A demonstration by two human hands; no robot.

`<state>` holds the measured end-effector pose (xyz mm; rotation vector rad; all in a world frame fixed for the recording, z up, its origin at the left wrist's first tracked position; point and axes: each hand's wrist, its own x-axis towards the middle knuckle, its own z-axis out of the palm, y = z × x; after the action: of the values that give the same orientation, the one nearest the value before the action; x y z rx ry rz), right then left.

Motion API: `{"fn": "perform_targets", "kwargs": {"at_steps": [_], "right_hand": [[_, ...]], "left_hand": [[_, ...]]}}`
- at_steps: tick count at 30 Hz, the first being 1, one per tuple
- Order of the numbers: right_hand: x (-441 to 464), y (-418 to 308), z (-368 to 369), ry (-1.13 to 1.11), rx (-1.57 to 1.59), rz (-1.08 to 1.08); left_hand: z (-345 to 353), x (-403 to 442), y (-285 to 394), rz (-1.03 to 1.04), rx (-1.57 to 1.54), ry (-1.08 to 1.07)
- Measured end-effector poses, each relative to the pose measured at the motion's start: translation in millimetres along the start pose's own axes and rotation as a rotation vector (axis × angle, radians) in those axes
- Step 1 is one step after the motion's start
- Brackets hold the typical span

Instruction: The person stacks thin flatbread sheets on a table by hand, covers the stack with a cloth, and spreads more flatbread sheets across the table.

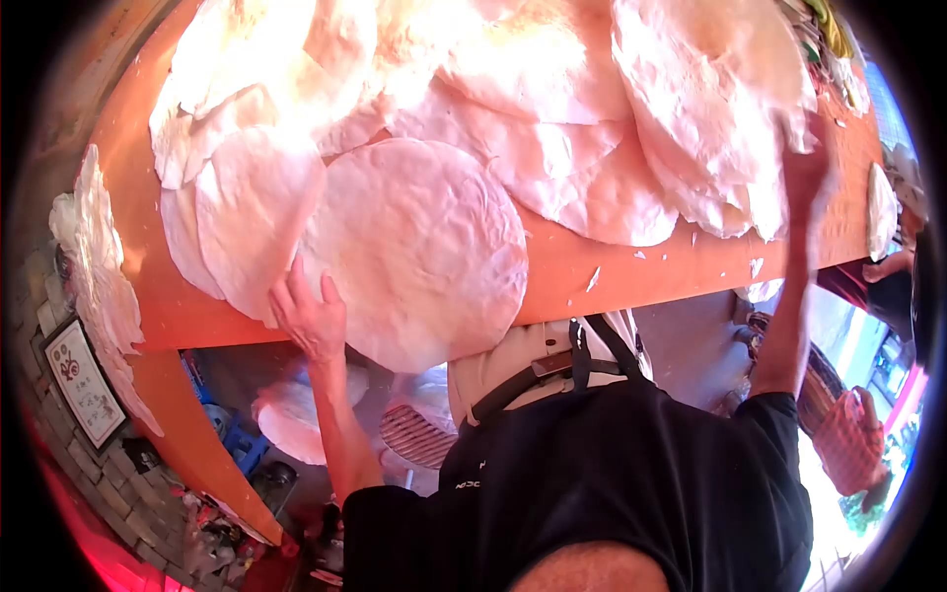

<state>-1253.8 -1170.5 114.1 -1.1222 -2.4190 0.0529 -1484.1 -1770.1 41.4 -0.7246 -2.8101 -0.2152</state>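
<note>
A large round flatbread (pixel 419 252) lies near the front edge of the orange table and overhangs it slightly. My left hand (pixel 311 314) rests at its left side, fingers stretched out and apart, touching where it meets another flatbread (pixel 256 212). My right hand (pixel 807 163) is at the right edge of a tall overlapping pile of flatbreads (pixel 715 109). It is smeared by motion, so whether its fingers grip the bread cannot be made out. Strong light washes out the flatbreads at the back.
More flatbreads spread over the orange table (pixel 631 271), with small scraps along its front. Torn sheets (pixel 99 266) hang at the left end beside a framed sign (pixel 86 383). Below stand a blue stool (pixel 242 444) and further flatbreads (pixel 296 419). Other people's hands show at right.
</note>
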Motion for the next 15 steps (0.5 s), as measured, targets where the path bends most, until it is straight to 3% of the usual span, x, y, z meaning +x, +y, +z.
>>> {"fn": "perform_targets", "kwargs": {"at_steps": [2,3,5,6,9,10,12,14,15], "right_hand": [[-80,-70,36,-0.562,0.795,-0.02],[-118,-107,47,-0.852,0.766,-0.004],[-170,-183,49,-1.173,0.622,0.103],[-207,-190,67,-1.131,0.871,0.158],[-220,-223,65,-0.975,0.731,0.22],[-226,-224,71,-0.974,0.95,0.362],[-225,-235,87,-0.952,1.063,0.163],[-201,-253,64,-1.059,0.903,0.071],[-194,-256,64,-1.052,1.102,0.197]], "left_hand": [[-2,4,-4,0.07,0.074,0.066],[-3,5,-1,0.065,0.094,0.095],[-5,4,8,0.058,0.124,0.151],[-3,6,7,0.065,0.118,0.167],[20,-2,-15,0.053,0.115,0.007],[36,-8,-34,0.053,0.064,-0.001],[45,-9,-59,-0.014,-0.027,-0.063],[33,1,-65,-0.117,-0.13,-0.107],[22,9,-68,-0.158,-0.192,-0.094]]}}
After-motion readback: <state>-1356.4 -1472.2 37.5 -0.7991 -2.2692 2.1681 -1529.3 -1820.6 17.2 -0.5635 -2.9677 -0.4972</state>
